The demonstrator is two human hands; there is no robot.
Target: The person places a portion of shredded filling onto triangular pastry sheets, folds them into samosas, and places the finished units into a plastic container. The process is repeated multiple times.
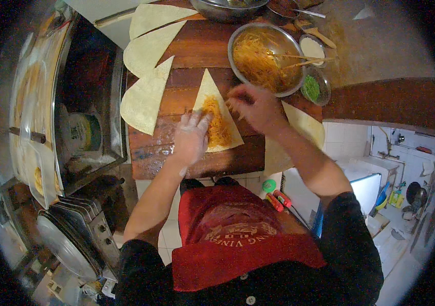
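Note:
A thin triangular sheet of dough (233,138) lies on the wooden board, its point away from me. Orange shredded filling (218,127) is spread along its middle. Floury and with fingers stretched out, my left hand (192,135) rests at the dough's left edge, fingertips against the filling. My right hand (258,106) hovers over the dough's right side, just below the steel bowl (303,76). Its fingers are bent and smeared by motion; I cannot tell whether anything is in them. More shredded filling (256,56) sits in that bowl, with wooden chopsticks (304,61) leaning in it.
Several dough wedges (143,102) lie at the board's left side, and another dough sheet (304,125) at the right edge. Beside the bowl stand a dish of chopped greens (311,87) and a dish of pale powder (312,48). A second steel bowl (227,9) is at the back.

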